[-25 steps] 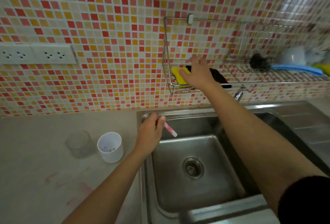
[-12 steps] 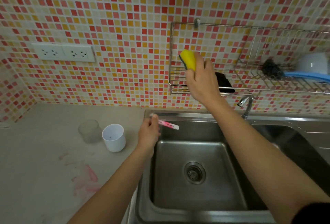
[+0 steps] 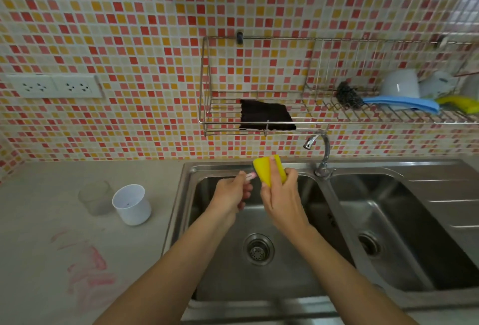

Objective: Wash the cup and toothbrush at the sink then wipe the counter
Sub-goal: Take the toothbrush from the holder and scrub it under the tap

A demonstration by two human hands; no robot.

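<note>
Both forearms reach forward over the left sink basin (image 3: 220, 267), where the left hand (image 3: 230, 196) is closed around a pink toothbrush (image 3: 249, 176) and the right hand (image 3: 281, 199) grips a yellow sponge (image 3: 267, 169) upright, touching the brush. The white cup (image 3: 132, 204) stands on the counter (image 3: 51, 260) left of the left hand, well apart. Below both hands the basin lies open; the tap (image 3: 321, 153) rises just right of the sponge.
</note>
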